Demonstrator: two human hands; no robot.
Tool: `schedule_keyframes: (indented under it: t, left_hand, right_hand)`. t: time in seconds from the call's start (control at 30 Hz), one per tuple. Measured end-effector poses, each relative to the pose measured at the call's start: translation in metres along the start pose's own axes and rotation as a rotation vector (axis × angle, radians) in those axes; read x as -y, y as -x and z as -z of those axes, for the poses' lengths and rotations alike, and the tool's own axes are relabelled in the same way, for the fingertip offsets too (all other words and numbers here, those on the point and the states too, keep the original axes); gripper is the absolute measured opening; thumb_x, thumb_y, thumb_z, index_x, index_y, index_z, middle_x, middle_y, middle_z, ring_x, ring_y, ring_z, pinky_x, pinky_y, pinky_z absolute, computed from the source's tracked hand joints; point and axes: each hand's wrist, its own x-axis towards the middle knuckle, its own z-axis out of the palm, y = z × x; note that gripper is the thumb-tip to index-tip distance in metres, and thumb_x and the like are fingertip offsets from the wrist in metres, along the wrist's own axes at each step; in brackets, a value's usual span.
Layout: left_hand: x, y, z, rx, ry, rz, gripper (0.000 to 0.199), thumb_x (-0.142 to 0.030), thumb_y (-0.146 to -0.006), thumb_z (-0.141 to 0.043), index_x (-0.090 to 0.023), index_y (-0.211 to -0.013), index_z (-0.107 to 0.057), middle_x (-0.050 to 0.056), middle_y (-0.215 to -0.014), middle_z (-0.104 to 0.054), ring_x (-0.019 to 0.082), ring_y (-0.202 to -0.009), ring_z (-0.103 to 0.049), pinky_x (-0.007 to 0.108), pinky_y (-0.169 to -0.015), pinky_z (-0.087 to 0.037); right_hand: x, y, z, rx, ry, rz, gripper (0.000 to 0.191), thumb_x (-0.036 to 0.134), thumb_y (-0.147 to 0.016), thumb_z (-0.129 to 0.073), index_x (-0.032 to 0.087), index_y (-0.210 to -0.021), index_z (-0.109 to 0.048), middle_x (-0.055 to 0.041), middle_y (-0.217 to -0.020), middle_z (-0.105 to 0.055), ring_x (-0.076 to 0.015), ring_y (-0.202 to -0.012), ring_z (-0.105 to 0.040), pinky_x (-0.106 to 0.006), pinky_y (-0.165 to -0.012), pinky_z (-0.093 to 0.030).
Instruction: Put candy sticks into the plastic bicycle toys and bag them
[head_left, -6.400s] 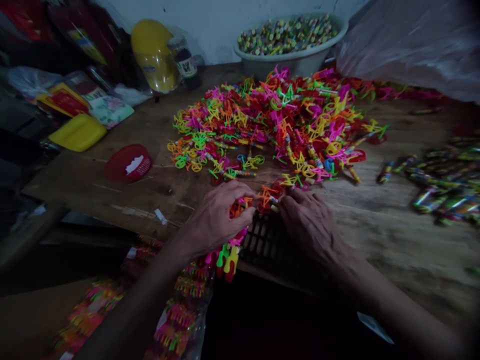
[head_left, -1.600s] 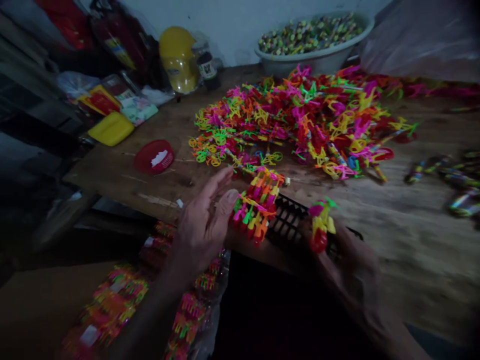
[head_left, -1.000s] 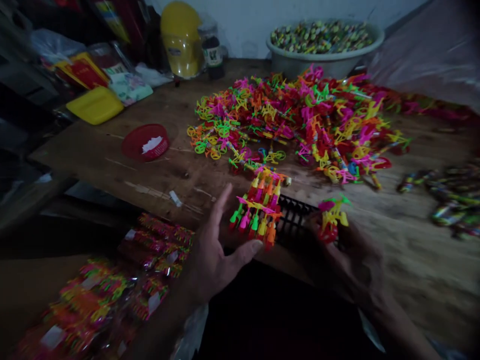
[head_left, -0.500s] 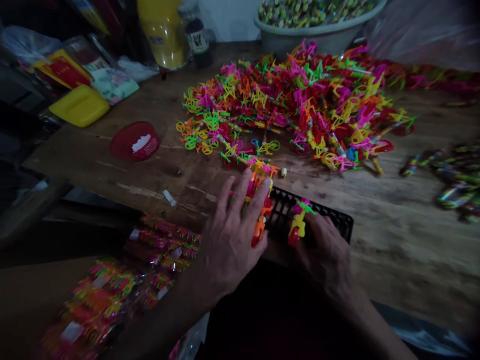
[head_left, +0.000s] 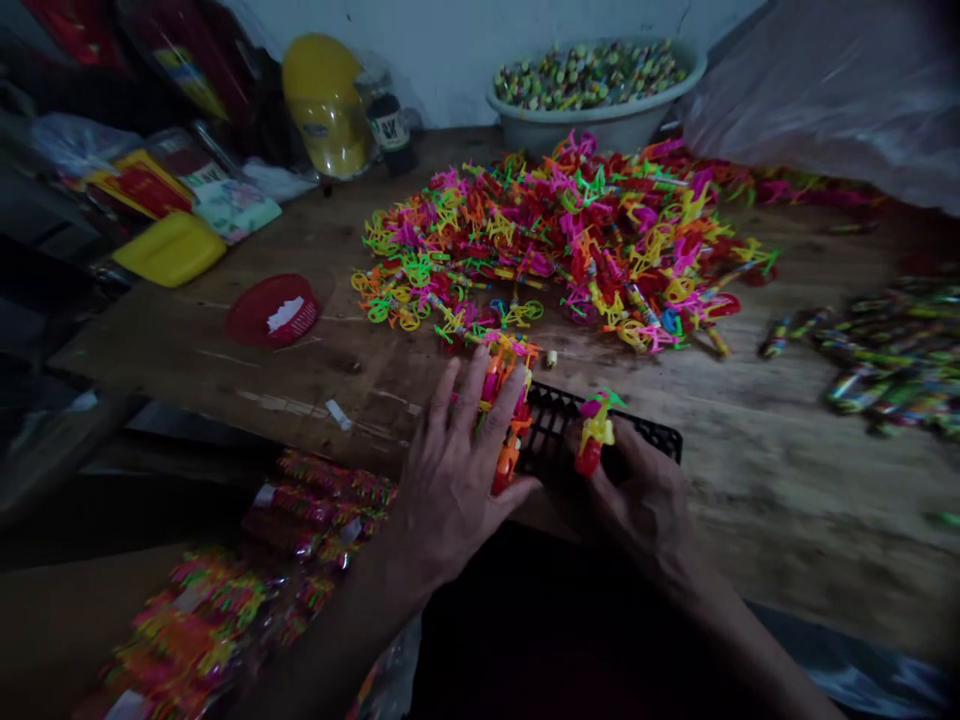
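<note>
My left hand [head_left: 461, 470] lies with spread fingers over a row of orange, pink and yellow plastic toys [head_left: 508, 455] at the left end of a black slotted tray [head_left: 551, 425]. Over the tray's right part, my right hand [head_left: 645, 490] pinches one small toy [head_left: 595, 437] with a yellow body, a red lower end and a green and pink top. Part of the tray is hidden by both hands. Just beyond it sits a big heap of bright plastic toys [head_left: 555, 240].
A grey basin [head_left: 600, 125] of small pieces stands at the back. Left are a red basket [head_left: 262, 310], a yellow dish [head_left: 171, 250] and a yellow helmet [head_left: 322, 100]. Shiny tubes [head_left: 885, 370] lie right; bagged toys [head_left: 202, 620] sit below the table edge.
The camera view has shifted, showing more of the back wall. My right hand still holds the toy, now turned slightly, and my left hand stays over the row.
</note>
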Motion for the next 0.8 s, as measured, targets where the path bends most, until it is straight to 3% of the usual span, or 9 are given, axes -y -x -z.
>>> schedule_keyframes:
  t: [0.13,0.27,0.4,0.53,0.6,0.8]
  left_hand:
    - [-0.007,-0.002,0.018,-0.056,-0.02,0.056,0.093,-0.065,-0.077,-0.055,-0.016,-0.147,-0.021,0.012,-0.155,-0.016,0.036,-0.143,-0.007,0.054,-0.113,-0.023]
    - [-0.005,-0.027,0.03,-0.116,-0.041,0.017,0.057,-0.042,-0.093,-0.043,-0.015,-0.142,-0.034,0.009,-0.153,-0.026,0.032,-0.143,-0.01,0.053,-0.114,-0.022]
    - [0.012,-0.064,0.016,-0.003,0.078,-0.126,0.04,-0.022,-0.094,-0.037,-0.012,-0.132,-0.046,0.008,-0.146,-0.038,0.025,-0.139,-0.026,0.044,-0.113,-0.027]
    - [0.024,-0.082,-0.001,0.014,0.21,-0.246,0.035,-0.011,-0.091,-0.034,-0.008,-0.119,-0.054,0.009,-0.121,-0.06,0.018,-0.116,-0.05,0.035,-0.109,-0.033]
    - [0.024,-0.083,-0.003,-0.008,0.244,-0.238,0.033,-0.009,-0.09,-0.035,-0.009,-0.115,-0.056,0.008,-0.113,-0.062,0.017,-0.109,-0.053,0.034,-0.105,-0.036]
    - [0.024,-0.082,-0.004,-0.024,0.229,-0.255,0.031,-0.009,-0.09,-0.035,-0.009,-0.114,-0.055,0.008,-0.112,-0.062,0.018,-0.109,-0.051,0.034,-0.104,-0.036]
  right_hand:
    - [0.012,-0.022,0.005,-0.041,-0.139,-0.067,0.013,0.021,-0.085,-0.054,0.02,-0.095,-0.062,-0.0008,-0.083,-0.065,-0.0136,-0.07,-0.059,-0.023,-0.06,-0.045]
    - [0.011,-0.046,-0.007,-0.045,-0.158,-0.03,0.014,0.022,-0.085,-0.052,0.019,-0.092,-0.064,-0.0026,-0.084,-0.067,-0.0165,-0.077,-0.061,-0.027,-0.069,-0.046]
    - [0.003,-0.058,-0.025,0.014,-0.11,-0.04,0.015,0.019,-0.082,-0.051,0.018,-0.089,-0.064,-0.004,-0.085,-0.067,-0.0191,-0.082,-0.061,-0.031,-0.076,-0.046]
    - [-0.003,-0.06,-0.031,0.093,-0.108,-0.076,0.02,0.016,-0.081,-0.049,0.018,-0.091,-0.065,-0.004,-0.084,-0.066,-0.0193,-0.08,-0.06,-0.03,-0.075,-0.044]
    - [-0.005,-0.06,-0.031,0.109,-0.113,-0.08,0.022,0.017,-0.08,-0.049,0.017,-0.095,-0.065,-0.0046,-0.086,-0.067,-0.0196,-0.08,-0.06,-0.03,-0.074,-0.044]
    - [-0.001,-0.062,-0.033,0.107,0.011,-0.039,0.021,0.015,-0.08,-0.048,0.017,-0.092,-0.065,-0.006,-0.084,-0.067,-0.021,-0.079,-0.061,-0.03,-0.072,-0.044]
